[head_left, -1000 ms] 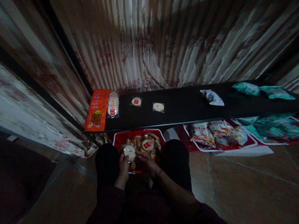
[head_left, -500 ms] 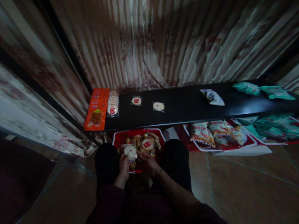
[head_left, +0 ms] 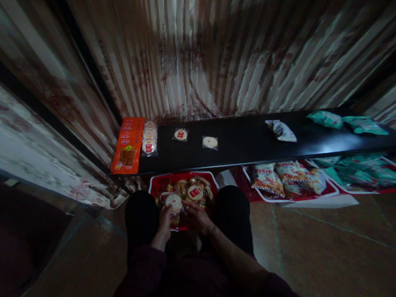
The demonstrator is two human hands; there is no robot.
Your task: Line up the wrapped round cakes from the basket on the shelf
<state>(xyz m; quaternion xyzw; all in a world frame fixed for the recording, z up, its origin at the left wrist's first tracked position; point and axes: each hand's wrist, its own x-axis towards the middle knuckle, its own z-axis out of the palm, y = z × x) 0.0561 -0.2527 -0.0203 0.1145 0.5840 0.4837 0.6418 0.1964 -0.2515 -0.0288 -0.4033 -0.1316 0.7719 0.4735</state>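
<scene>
My left hand pinches the left side of a wrapped rice cracker, pale and round in clear film. Against the right edge of the same wrapper are the closed fingers of my right hand; their exact grip is hard to see in the dim light. Both hands are over a red basket with a white rim, set between my knees. Inside it lie several wrapped snacks, among them another rice cracker with a red label. My hands cover the front part of the basket.
A black shelf runs behind the basket. On it lie an orange snack packet, a row of wrapped crackers, two single crackers, a white-blue bag and two green bags. Snack-filled baskets stand below right.
Both hands stay at the cracker above the basket, with only a very slight shift. The view has moved a little; the shelf goods lie as before.
</scene>
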